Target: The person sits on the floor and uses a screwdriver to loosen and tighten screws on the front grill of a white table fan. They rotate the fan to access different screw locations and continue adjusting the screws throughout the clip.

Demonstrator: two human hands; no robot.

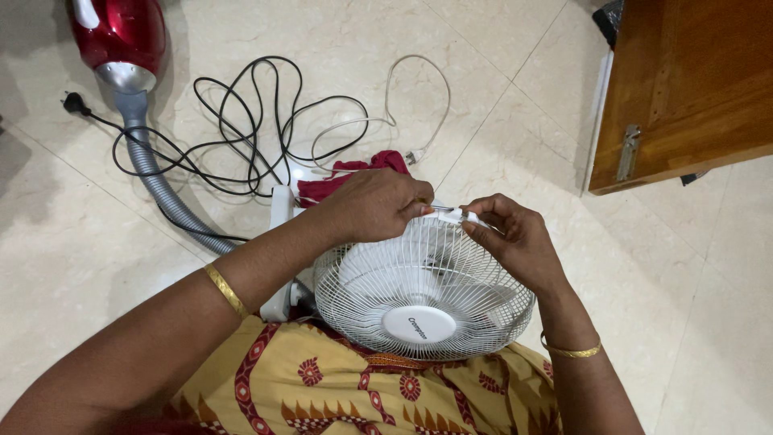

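A white table fan with a round wire grille lies on my lap, its face turned up at me. My left hand is closed at the grille's far rim and pinches a thin metal tool, whose tip reaches a small white clip on that rim. My right hand grips the same clip from the right side with thumb and fingers. A gold bangle sits on each wrist. The fan's blades show pale behind the wires.
A red cloth lies just past the fan on its white base. A red vacuum cleaner with a grey hose and tangled black and white cords spreads over the tiled floor. A wooden door stands at the upper right.
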